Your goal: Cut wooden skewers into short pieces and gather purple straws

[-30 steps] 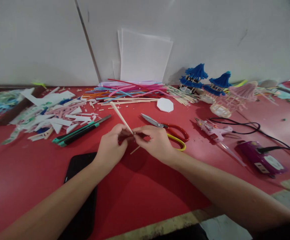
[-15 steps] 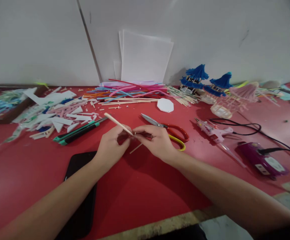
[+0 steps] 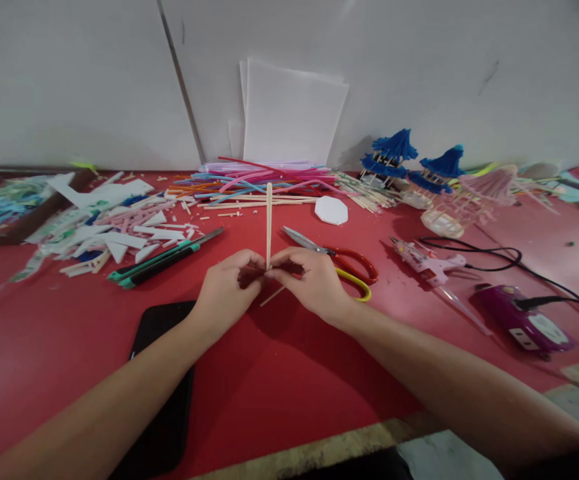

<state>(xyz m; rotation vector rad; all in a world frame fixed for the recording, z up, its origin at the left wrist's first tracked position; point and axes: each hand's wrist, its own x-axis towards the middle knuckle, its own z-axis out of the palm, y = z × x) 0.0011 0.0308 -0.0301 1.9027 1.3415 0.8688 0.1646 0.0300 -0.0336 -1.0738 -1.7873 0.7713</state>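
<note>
Pinched between both hands at the middle of the view are thin pale wooden sticks (image 3: 269,223), standing nearly upright side by side. My left hand (image 3: 230,287) grips their lower end with thumb and fingertips. My right hand (image 3: 314,283) pinches the same end from the other side, the fingertips of both hands meeting. Another short thin stick (image 3: 272,297) shows just below the fingertips. Right behind my right hand lie scissors (image 3: 332,252) with red and yellow handles. A green and black cutter knife (image 3: 162,265) rests left of my left hand.
A black phone (image 3: 162,400) lies under my left forearm. Right: pink glue gun (image 3: 432,267), purple power box (image 3: 524,320) and cables. Behind: white octagon (image 3: 331,210), coloured sticks (image 3: 269,177), small blue-roofed models (image 3: 392,157). White and pink scraps (image 3: 114,230) lie left.
The sticks have swung from leaning left to nearly upright. Both hands have stayed in almost the same place, fingertips still together.
</note>
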